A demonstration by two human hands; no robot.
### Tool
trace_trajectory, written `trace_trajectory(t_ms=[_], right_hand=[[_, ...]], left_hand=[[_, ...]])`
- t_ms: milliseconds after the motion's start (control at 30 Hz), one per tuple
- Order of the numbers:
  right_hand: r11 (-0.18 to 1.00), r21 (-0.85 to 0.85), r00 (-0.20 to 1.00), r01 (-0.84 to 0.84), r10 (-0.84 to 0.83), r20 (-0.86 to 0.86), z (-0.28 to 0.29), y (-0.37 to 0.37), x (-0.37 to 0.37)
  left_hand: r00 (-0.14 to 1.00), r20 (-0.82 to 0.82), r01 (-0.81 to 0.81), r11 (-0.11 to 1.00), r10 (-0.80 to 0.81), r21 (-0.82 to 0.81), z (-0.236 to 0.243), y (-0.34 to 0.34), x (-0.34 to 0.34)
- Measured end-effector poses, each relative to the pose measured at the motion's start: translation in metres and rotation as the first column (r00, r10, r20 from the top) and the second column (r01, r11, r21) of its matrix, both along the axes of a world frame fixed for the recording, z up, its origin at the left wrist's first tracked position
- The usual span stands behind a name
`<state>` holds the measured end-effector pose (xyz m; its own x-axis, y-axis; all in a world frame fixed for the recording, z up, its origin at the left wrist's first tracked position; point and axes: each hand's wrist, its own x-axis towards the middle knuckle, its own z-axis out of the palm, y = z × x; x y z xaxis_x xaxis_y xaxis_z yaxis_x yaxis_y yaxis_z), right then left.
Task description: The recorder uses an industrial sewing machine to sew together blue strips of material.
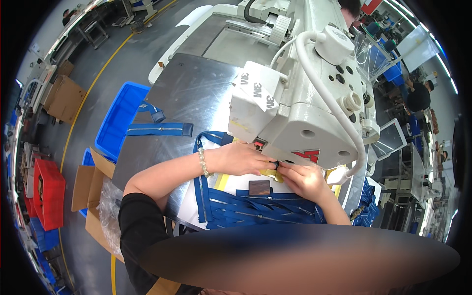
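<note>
Under the head of a white industrial sewing machine (314, 128), my two hands meet. My left hand (238, 158), with a beaded bracelet on the wrist, has its fingers closed close to a small dark piece (276, 165). From the other side, my right hand (306, 181) pinches at the same spot; what exactly the fingertips hold is hidden. A yellow part (269, 173) shows beneath them. In front lies a small dark brown block (259, 187) by a pile of blue zippers (255, 209). One blue zipper (200, 184) loops beside my left forearm.
More blue zipper strips (160, 129) lie on the metal table (182, 83), running toward a blue bin (120, 118) at its left edge. An open cardboard box (98, 187) with clear plastic stands below. Further zippers (366, 204) hang at the right.
</note>
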<state>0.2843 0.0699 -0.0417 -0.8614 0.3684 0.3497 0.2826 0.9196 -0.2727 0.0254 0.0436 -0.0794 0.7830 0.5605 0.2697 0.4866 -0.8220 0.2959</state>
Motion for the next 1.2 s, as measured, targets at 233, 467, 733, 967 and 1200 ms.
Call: trace_trajectory(t_ms=[233,467,733,967,1200], right_hand=[[1.000,0.005,0.995,0.026,-0.027,0.096,0.006,0.003,-0.005],[0.998,0.066,0.991,0.015,-0.023,0.128,0.009,0.001,-0.006],[0.993,0.111,0.994,-0.043,0.031,0.108,0.010,0.003,-0.006],[0.994,0.091,0.996,-0.052,0.046,0.071,0.008,0.004,-0.004],[0.995,0.081,0.997,-0.056,0.053,0.047,0.002,0.008,-0.001]], left_hand=[[0.998,-0.028,-0.049,0.983,0.055,0.175,-0.002,-0.010,0.000],[0.987,0.100,-0.142,0.969,0.124,0.203,-0.003,-0.013,0.000],[0.979,0.096,-0.197,0.948,0.178,0.249,0.005,-0.019,0.006],[0.935,-0.052,-0.302,0.864,0.352,0.403,-0.003,-0.036,0.017],[0.884,-0.173,-0.338,0.849,0.435,0.407,0.003,-0.044,0.024]])
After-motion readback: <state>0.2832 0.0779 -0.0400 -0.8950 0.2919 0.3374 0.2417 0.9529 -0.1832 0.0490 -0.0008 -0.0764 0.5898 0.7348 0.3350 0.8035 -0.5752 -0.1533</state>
